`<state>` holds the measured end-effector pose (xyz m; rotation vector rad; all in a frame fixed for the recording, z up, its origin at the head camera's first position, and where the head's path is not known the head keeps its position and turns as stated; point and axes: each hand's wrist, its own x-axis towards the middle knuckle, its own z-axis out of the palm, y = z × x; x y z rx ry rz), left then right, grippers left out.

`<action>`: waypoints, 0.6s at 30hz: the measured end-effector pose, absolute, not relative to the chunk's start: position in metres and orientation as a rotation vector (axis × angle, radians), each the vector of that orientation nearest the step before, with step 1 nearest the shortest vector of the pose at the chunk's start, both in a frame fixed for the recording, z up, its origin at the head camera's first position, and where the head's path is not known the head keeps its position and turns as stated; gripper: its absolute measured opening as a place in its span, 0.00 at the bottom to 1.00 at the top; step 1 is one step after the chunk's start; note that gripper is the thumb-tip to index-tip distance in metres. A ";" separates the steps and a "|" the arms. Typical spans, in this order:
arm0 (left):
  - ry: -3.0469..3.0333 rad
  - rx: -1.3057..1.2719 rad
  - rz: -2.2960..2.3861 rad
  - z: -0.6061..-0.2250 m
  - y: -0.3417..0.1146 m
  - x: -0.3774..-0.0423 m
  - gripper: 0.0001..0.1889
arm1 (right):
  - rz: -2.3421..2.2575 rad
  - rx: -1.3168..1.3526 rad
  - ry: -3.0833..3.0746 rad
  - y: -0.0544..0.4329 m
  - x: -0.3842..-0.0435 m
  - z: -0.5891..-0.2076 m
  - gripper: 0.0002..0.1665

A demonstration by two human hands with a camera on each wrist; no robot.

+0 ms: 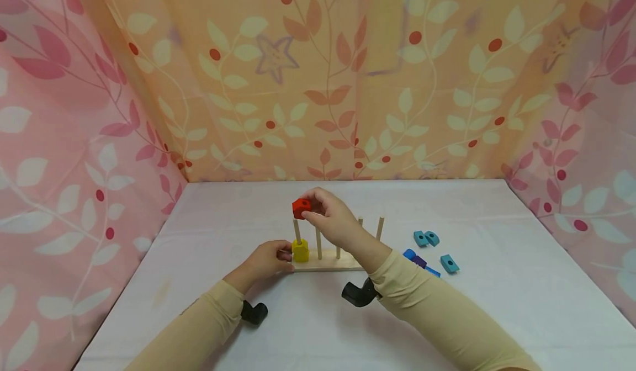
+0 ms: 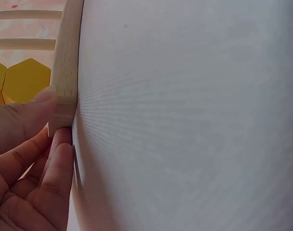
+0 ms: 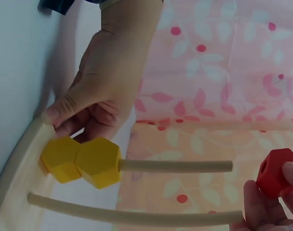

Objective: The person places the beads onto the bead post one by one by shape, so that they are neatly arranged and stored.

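The right hand (image 1: 338, 222) pinched a red faceted bead (image 1: 300, 209); the left hand (image 1: 264, 259) gripped a pale wooden peg rack (image 1: 325, 268).

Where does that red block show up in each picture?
Head: the red block is slightly below and left of centre, held by the right hand above the leftmost peg.
Left wrist: not in it.
Right wrist: at the right edge, lower half.
Shared landmark: the yellow blocks, in all three views.
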<state>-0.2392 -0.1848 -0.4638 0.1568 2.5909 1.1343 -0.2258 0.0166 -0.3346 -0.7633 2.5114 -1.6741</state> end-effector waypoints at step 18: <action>2.602 0.183 1.125 -0.463 -0.186 -0.238 0.22 | -1.751 -0.689 2.510 0.003 -0.225 -0.352 0.15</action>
